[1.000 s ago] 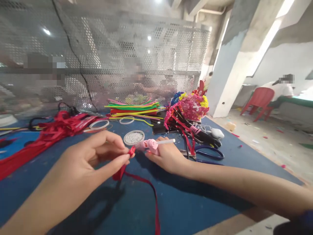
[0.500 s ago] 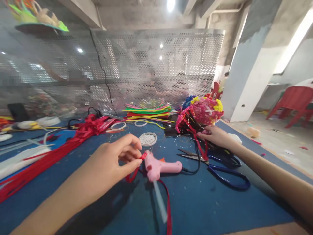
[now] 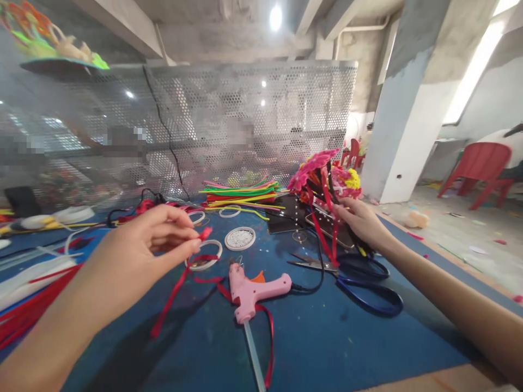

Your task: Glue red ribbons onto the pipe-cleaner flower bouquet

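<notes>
My left hand [image 3: 153,242], in the air left of centre, pinches a small piece of red ribbon [image 3: 205,234] between thumb and fingertips. Beyond and below it, more red ribbon [image 3: 169,305] trails down. My right hand [image 3: 362,223] is closed around the dark stem of a pink fuzzy flower decoration [image 3: 312,170], lifted and tilted, with red ribbons and strings of white beads hanging from it. Between the hands lies a pink hot glue gun [image 3: 261,289] with a clear glue stick in its back. Blue-handled scissors [image 3: 368,291] lie open below my right hand.
A round dish of white beads [image 3: 240,238], a white ring [image 3: 206,265] and a bundle of coloured pipe cleaners [image 3: 243,194] lie farther back. A dark phone [image 3: 286,215] rests near the flowers. Behind the blue table [image 3: 327,348] stands a perforated metal screen [image 3: 229,114].
My left hand has drawn left, away from the glue gun's nozzle, with the red ribbon piece. The right hand has raised the pink flower decoration, bringing its hanging bead strings into view.
</notes>
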Available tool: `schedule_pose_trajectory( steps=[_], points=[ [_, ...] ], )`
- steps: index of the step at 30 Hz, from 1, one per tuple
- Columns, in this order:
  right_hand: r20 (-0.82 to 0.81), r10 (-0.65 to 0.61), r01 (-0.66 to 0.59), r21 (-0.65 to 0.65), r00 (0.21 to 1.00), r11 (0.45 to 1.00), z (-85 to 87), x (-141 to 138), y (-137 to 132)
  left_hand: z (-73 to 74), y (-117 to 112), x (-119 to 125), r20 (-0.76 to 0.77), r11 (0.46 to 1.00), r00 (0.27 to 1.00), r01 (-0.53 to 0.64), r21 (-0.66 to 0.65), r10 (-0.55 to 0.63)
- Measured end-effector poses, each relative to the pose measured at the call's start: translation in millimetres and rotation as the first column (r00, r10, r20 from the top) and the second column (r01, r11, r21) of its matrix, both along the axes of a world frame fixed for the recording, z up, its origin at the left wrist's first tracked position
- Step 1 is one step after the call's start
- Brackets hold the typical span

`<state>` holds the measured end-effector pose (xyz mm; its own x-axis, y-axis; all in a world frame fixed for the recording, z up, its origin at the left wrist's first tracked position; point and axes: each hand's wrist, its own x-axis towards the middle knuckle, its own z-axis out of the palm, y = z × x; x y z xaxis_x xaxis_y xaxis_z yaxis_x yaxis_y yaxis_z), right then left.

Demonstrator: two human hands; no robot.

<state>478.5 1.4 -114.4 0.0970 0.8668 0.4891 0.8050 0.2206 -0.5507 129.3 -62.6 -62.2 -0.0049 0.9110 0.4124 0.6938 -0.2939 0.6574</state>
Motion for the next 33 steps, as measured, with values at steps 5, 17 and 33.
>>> schedule_pose_trajectory(
  steps=[5, 17, 33],
  points=[
    [-0.664, 0.317, -0.394, 0.037, 0.677, 0.918, 3.4, -40.7, -20.0, 13.5, 1.1, 15.2, 0.146, 0.983, 0.983, -0.133, 0.123, 0.115],
    [-0.823, 0.443, -0.461, 0.258, 0.355, 0.849, 28.4, -76.2, -24.1, 56.6, -1.4, 59.0, 0.245, 0.934, 0.967, -0.029, 0.356, -0.063],
    [-0.952, 0.272, -0.774, 0.278, -0.142, 0.569, 1.0, -75.4, -35.5, 55.7, 6.6, 114.3, -0.050, 0.759, 0.970, 0.218, 0.614, -0.238]
  ],
)
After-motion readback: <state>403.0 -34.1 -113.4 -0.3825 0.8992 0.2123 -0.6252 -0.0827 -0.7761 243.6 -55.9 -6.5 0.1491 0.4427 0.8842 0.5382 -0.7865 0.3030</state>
